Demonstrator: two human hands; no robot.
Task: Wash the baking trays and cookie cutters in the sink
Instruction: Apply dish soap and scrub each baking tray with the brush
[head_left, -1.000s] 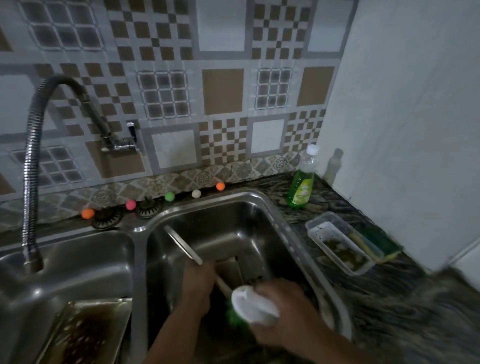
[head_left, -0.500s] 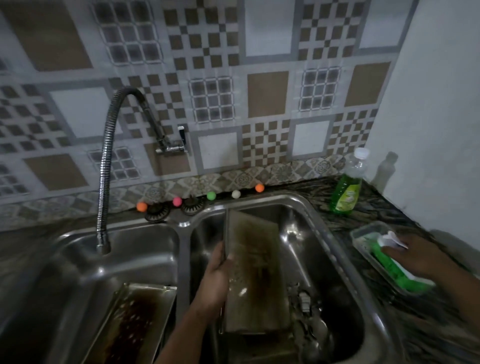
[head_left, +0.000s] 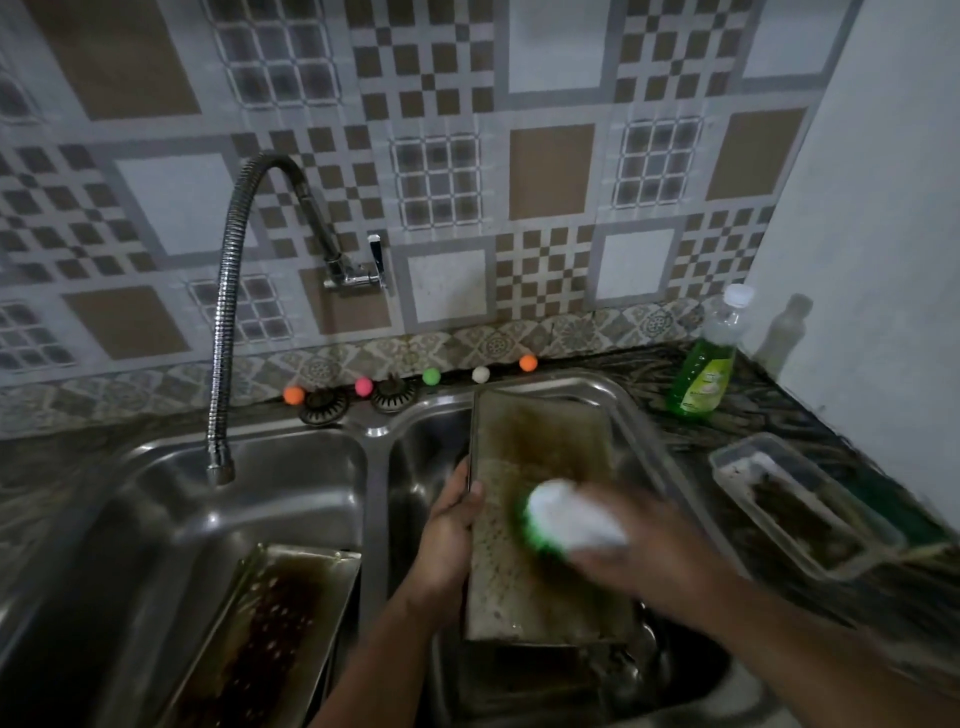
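A steel double sink (head_left: 374, 431) fills the lower frame. In its right basin a rectangular metal tray (head_left: 540, 462), stained brown and speckled with suds, leans tilted with its far end on the sink's back rim. The left hand (head_left: 449, 525) grips the tray's left edge, thumb over the rim. The right hand (head_left: 639, 540), blurred, has its fingers curled round a white-backed brush (head_left: 566, 517) whose green bristles touch the tray's face. A second tray (head_left: 265, 639), shiny with dark greasy residue, leans in the left basin. Below the first tray, small metal pieces lie in the right basin, too dim to tell apart.

A ribbed, flexible chrome tap (head_left: 228, 312) arches from the patterned tile wall over the left basin. Behind the sink sit two dark round strainers (head_left: 323, 407) and a row of small coloured balls (head_left: 431, 376). Right of the sink, on the dark speckled counter (head_left: 769, 415), stands a clear bottle (head_left: 709, 358) of green liquid, and nearer, a clear plastic tub (head_left: 800, 512) with murky contents.
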